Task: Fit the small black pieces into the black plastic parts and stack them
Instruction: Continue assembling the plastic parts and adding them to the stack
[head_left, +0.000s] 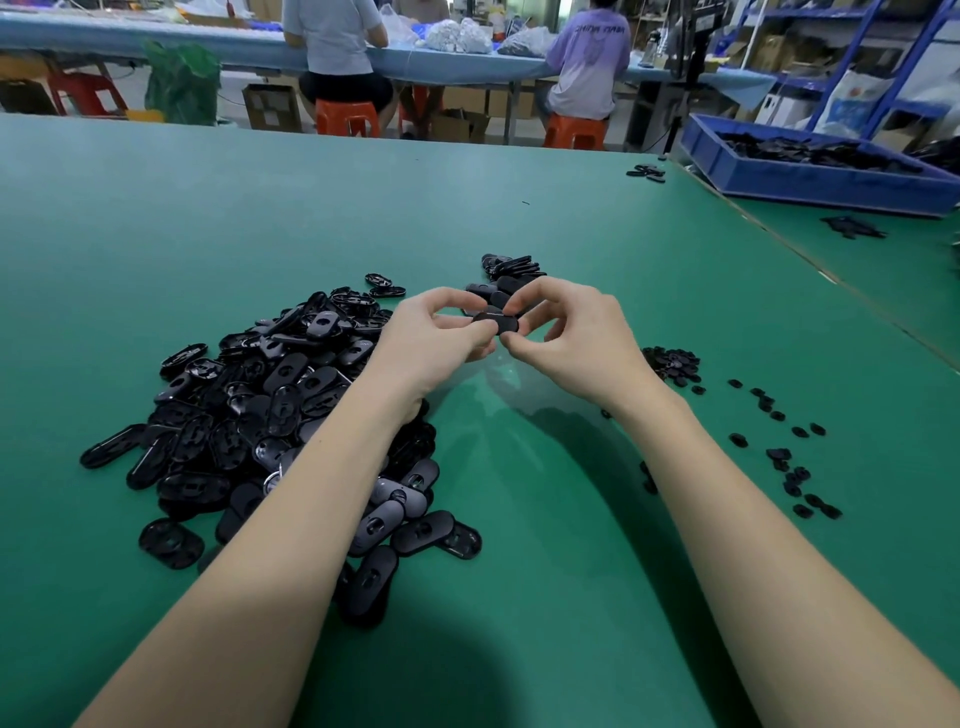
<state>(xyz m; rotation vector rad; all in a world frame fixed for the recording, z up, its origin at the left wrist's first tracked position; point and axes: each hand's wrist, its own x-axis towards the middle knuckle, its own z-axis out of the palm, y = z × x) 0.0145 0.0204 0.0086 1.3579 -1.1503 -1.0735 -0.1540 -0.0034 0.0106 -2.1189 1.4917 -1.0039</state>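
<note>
Your left hand (441, 332) and right hand (566, 332) pinch one black plastic part (500, 322) between curled fingers, above the green tabletop (260, 208). Loose parts pile (280, 415) at 8 o'clock; small black pieces (779, 452) at 4 o'clock.

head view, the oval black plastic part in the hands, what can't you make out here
- Oval black plastic part, head view: the fingers of the left hand and right hand cover most of it, so whether a small piece is seated cannot be told.
- Stacked black parts behind the hands: partly hidden, count unclear.
- Small black pieces scattered on the green table: too small to show their shape.
- Blue plastic crate: cut off by the right edge.
</note>
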